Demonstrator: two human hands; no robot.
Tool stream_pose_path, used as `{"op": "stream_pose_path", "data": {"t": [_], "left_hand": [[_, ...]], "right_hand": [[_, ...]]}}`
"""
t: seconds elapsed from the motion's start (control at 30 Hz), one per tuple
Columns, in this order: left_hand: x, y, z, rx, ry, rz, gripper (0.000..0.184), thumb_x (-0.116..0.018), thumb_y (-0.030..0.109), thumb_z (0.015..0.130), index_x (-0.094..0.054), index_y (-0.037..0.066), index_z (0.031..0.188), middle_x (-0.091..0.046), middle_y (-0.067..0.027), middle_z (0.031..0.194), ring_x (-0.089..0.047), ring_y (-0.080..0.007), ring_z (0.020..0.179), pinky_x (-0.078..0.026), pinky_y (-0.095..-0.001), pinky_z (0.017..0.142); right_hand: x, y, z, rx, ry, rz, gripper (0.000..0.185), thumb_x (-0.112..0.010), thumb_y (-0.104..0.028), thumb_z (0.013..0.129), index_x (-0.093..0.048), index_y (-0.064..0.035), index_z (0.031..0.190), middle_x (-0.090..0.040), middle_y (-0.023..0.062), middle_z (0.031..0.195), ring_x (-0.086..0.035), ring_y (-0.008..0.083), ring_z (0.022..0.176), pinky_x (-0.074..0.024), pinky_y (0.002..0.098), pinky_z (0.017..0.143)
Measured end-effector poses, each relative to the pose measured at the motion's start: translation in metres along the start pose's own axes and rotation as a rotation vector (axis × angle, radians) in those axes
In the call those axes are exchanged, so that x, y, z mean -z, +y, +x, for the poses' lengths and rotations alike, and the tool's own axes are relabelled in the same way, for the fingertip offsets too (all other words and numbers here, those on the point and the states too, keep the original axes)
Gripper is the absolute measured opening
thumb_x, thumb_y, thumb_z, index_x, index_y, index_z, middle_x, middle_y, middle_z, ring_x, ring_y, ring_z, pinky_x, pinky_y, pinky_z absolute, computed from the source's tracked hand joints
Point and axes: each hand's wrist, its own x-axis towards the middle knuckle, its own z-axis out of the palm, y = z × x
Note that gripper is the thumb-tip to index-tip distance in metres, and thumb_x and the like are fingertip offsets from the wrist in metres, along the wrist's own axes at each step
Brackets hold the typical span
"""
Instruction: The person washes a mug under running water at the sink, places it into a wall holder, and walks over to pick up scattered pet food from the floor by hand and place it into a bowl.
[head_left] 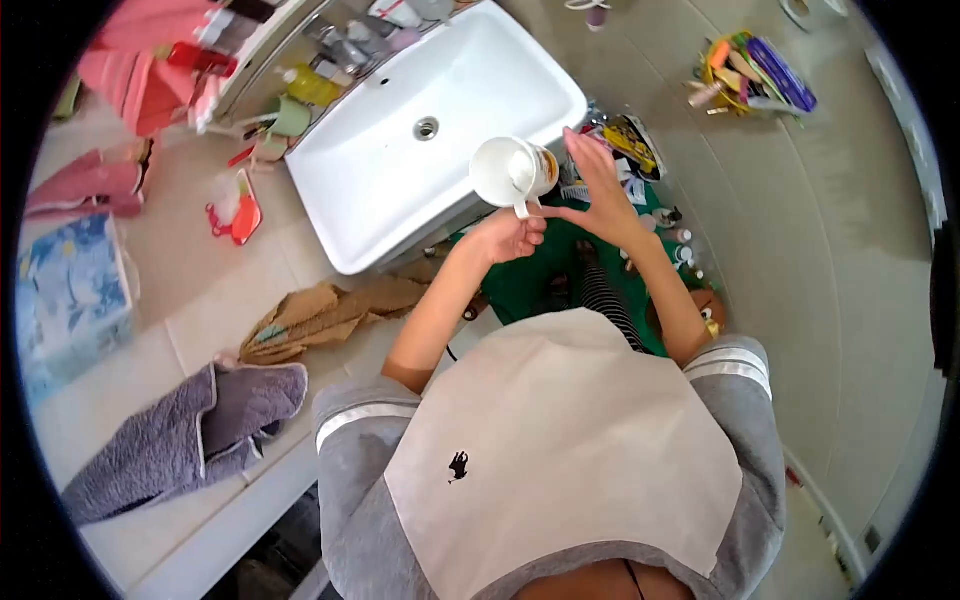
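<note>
White mug was at the sink's near rim, handle bodyward; left hand gripped the handle, right hand spread wide alongside (contact unclear).

Pale tiled countertop. We are seeing it bearing a white rectangular sink; a brown cloth is lying crumpled near its front corner. A grey towel, a blue patterned box and a red-orange item are resting apart; a green cup is standing beside the sink.
</note>
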Motion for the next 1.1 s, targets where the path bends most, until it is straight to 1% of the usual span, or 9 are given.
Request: {"op": "stream_pose_path", "data": {"t": [0.2,0.3,0.47,0.53,0.73,0.8,0.93,1.03,1.1], "left_hand": [[0.026,0.048,-0.004,-0.001,-0.059,0.261,0.04,-0.046,0.027,0.083,-0.047,0.001,0.114,-0.039,0.008,0.052,-0.034,-0.0023,0.043,-0.028,-0.0151,0.041],[0.038,0.072,-0.005,-0.007,0.118,0.317,0.043,-0.044,0.035,0.085,-0.047,0.004,0.114,-0.051,0.0035,0.065,-0.046,-0.0042,0.051,-0.034,-0.0146,0.045],[0.062,0.091,0.004,-0.293,0.793,0.275,0.048,-0.03,0.047,0.088,-0.046,0.01,0.114,-0.054,-0.004,0.094,-0.053,-0.0131,0.082,-0.043,-0.0245,0.062],[0.059,0.099,0.005,-0.477,0.858,0.15,0.049,-0.034,0.049,0.087,-0.048,0.005,0.102,-0.055,-0.0022,0.085,-0.051,-0.014,0.074,-0.041,-0.0268,0.062],[0.165,0.109,0.034,-0.882,1.324,0.633,0.042,-0.045,0.033,0.086,-0.055,-0.006,0.075,-0.052,-0.0143,0.061,-0.05,-0.019,0.064,-0.04,-0.0343,0.058],[0.175,0.118,0.035,-0.924,1.209,0.292,0.042,-0.045,0.034,0.086,-0.056,-0.005,0.073,-0.053,-0.0123,0.062,-0.051,-0.0205,0.06,-0.04,-0.0342,0.058],[0.197,0.145,0.03,-0.61,1.181,-0.173,0.039,-0.051,0.039,0.081,-0.057,0.001,0.084,-0.055,-0.0096,0.076,-0.052,-0.0203,0.063,-0.044,-0.0347,0.058],[0.212,0.16,0.03,-0.468,1.039,-0.318,0.043,-0.056,0.041,0.078,-0.052,0.005,0.1,-0.052,-0.0074,0.091,-0.052,-0.0209,0.073,-0.046,-0.0361,0.064],[0.224,0.169,0.037,-0.439,0.918,-0.379,0.048,-0.059,0.04,0.078,-0.045,0.009,0.111,-0.047,-0.0073,0.105,-0.052,-0.023,0.086,-0.047,-0.0391,0.071]], "right_hand": [[-0.027,0.023,0.069,0.093,-0.172,0.279,0.088,-0.071,-0.008,0.054,-0.029,-0.0078,0.13,-0.034,0.0112,0.13,-0.03,0.0321,0.12,-0.028,0.0384,0.099],[-0.044,0.04,0.097,-0.062,-0.19,0.425,0.089,-0.075,-0.012,0.055,-0.028,-0.0074,0.13,-0.038,0.0147,0.124,-0.037,0.0306,0.115,-0.0327,0.0373,0.096],[-0.104,0.077,0.134,-0.291,-0.15,0.483,0.096,-0.078,-0.026,0.055,-0.024,-0.0015,0.13,-0.04,0.0212,0.117,-0.042,0.0321,0.109,-0.0367,0.0373,0.091],[-0.129,0.084,0.147,-0.257,-0.225,0.45,0.099,-0.078,-0.029,0.054,-0.022,0.0,0.13,-0.041,0.0228,0.115,-0.043,0.0338,0.106,-0.0368,0.0375,0.09],[-0.177,0.09,0.218,-0.154,-0.633,0.163,0.093,-0.072,-0.03,0.063,-0.019,0.0036,0.131,-0.042,0.0246,0.115,-0.044,0.0336,0.106,-0.0382,0.0384,0.088],[-0.179,0.074,0.26,-0.143,-0.403,0.451,0.085,-0.069,-0.029,0.068,-0.021,0.0038,0.13,-0.044,0.0247,0.114,-0.047,0.0348,0.102,-0.0382,0.0373,0.088],[-0.182,0.022,0.34,-0.316,-0.395,0.82,0.072,-0.063,-0.026,0.075,-0.026,0.0045,0.128,-0.049,0.0207,0.113,-0.056,0.0263,0.092,-0.043,0.0325,0.082],[-0.192,-0.006,0.368,-0.125,-0.38,0.488,0.074,-0.059,-0.024,0.077,-0.018,0.0042,0.131,-0.056,0.0179,0.104,-0.057,0.022,0.089,-0.0443,0.0301,0.078],[-0.178,-0.028,0.37,-0.216,-0.42,0.593,0.08,-0.059,-0.024,0.076,-0.008,0.003,0.132,-0.057,0.0171,0.099,-0.057,0.0234,0.087,-0.0433,0.0313,0.078]]}}
